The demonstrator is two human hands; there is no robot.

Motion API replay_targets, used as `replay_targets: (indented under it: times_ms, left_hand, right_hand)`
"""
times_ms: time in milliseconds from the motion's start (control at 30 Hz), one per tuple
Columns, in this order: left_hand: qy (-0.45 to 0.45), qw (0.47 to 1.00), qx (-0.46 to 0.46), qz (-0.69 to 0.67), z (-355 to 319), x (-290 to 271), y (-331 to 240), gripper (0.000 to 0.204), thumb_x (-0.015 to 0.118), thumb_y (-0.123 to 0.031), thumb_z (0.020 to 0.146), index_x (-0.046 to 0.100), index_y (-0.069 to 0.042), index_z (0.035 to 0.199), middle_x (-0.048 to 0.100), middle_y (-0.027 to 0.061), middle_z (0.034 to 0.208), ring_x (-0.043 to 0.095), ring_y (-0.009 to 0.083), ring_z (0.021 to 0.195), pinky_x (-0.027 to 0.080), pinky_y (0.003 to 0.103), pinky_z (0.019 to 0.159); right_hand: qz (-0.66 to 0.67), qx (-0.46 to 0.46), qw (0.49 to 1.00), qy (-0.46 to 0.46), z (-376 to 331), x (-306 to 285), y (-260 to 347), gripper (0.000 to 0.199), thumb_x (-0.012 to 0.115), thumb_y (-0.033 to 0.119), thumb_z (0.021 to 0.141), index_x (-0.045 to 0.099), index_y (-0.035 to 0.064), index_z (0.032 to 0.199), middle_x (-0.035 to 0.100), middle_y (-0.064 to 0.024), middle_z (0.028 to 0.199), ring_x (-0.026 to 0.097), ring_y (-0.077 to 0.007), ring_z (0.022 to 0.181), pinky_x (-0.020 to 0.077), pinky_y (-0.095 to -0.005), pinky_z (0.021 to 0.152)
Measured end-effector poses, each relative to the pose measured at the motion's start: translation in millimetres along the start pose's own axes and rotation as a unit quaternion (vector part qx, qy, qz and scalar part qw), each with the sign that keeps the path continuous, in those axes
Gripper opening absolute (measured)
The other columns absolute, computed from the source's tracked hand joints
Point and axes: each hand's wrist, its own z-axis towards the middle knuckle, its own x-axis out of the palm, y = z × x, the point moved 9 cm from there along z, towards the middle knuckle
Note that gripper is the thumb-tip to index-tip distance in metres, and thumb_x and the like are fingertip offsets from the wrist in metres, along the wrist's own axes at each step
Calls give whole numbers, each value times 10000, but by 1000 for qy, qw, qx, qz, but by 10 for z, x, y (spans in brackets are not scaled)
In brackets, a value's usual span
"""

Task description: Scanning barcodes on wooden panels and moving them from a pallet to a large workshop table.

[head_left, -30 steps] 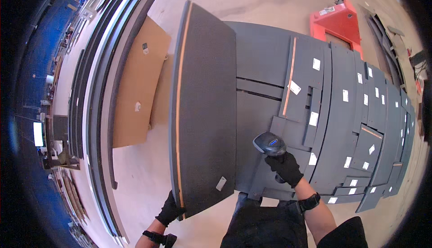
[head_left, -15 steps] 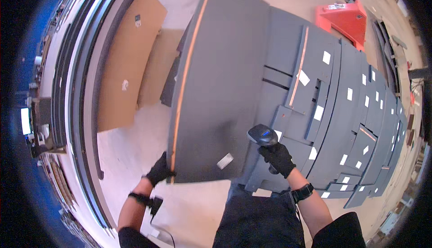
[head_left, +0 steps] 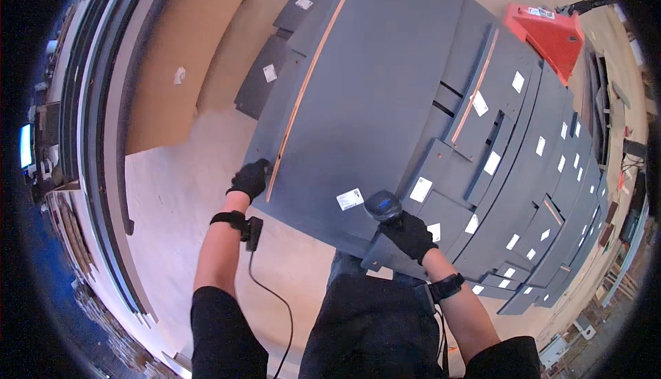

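Observation:
A large dark grey panel (head_left: pixel 372 83) with a copper-coloured strip (head_left: pixel 313 69) along its left side lies slanting in front of me. My left hand (head_left: pixel 249 179), black-gloved, has its fingers curled at the panel's lower left edge; the fingertips are partly hidden. In my right hand (head_left: pixel 410 236), also gloved, is a dark handheld barcode scanner (head_left: pixel 383 205), its head over the panel's lower part. Just left of the scanner head, a white label (head_left: pixel 350 199) is stuck on the panel.
Many labelled grey panels (head_left: pixel 509 152) lie stacked and overlapping to the right. A red pallet jack (head_left: pixel 549 35) stands behind them. Smaller dark panels (head_left: pixel 265 76) lie beyond the left edge, beside a large brown cardboard sheet (head_left: pixel 175 55). Long dark profiles (head_left: pixel 103 103) run along the left.
The panel has tipped over to the right and lies flatter. My left hand has moved up with its edge. The scanner has come left, close to the label.

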Motion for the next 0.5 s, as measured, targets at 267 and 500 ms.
replay_targets:
  times_ms: [267, 500]
  left_hand:
    - [-73, 992, 91, -57, -676, 35, -71, 287, 526, -192, 756, 550, -82, 1020, 556, 129, 1044, 526, 289, 964, 416, 383, 832]
    - [34, 994, 78, -64, -1082, 791, -36, 333, 510, -284, 783, 550, -84, 1047, 531, 109, 1112, 486, 275, 1037, 375, 376, 896]
  right_hand:
    - [56, 23, 998, -16, -5, 64, 212, 439, 502, 464, 741, 583, 105, 981, 546, -178, 1034, 531, -349, 920, 422, -428, 786]
    - [44, 27, 999, -7, -120, 13, 350, 401, 487, 435, 760, 587, 111, 973, 557, -164, 1010, 530, -339, 914, 419, -417, 791]
